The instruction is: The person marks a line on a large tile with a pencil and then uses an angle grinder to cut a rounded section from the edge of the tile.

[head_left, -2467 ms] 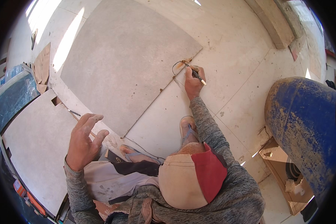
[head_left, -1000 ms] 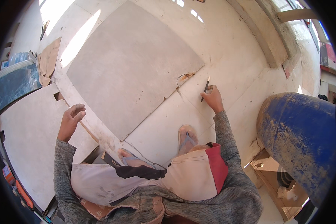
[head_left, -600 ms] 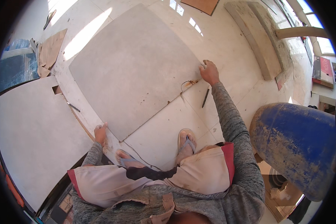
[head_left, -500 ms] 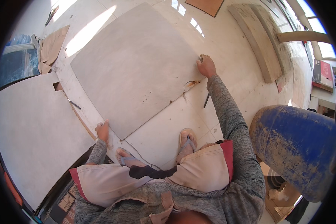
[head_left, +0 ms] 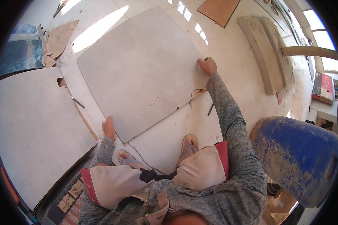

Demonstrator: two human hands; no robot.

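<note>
A large square grey floor tile (head_left: pixel 139 71) lies at an angle before my feet. My right hand (head_left: pixel 208 66) is closed on its right edge, fingers curled round near the corner. At the near left edge, my left hand (head_left: pixel 109 128) grips the tile too, its fingertips partly hidden by the edge. A small looped wire (head_left: pixel 197 92) sticks out by the tile's right corner. One dark pen (head_left: pixel 77 102) rests to the left by a second grey tile (head_left: pixel 37 127), which has a square notch. Another dark pen (head_left: pixel 210 109) lies beside my right forearm.
A blue drum (head_left: pixel 294 157) smeared with dried mud lies at the right. Beyond it are a long mud-coated board (head_left: pixel 261 56) and a brown tile (head_left: pixel 218 10). Torn cardboard (head_left: pixel 59 41) lies at the far left. My sandalled feet stand close to the tile's near edge.
The view has shifted slightly, so most things sit a little lower and farther right. My left hand has come up along the tile's left edge; my right hand keeps its hold.
</note>
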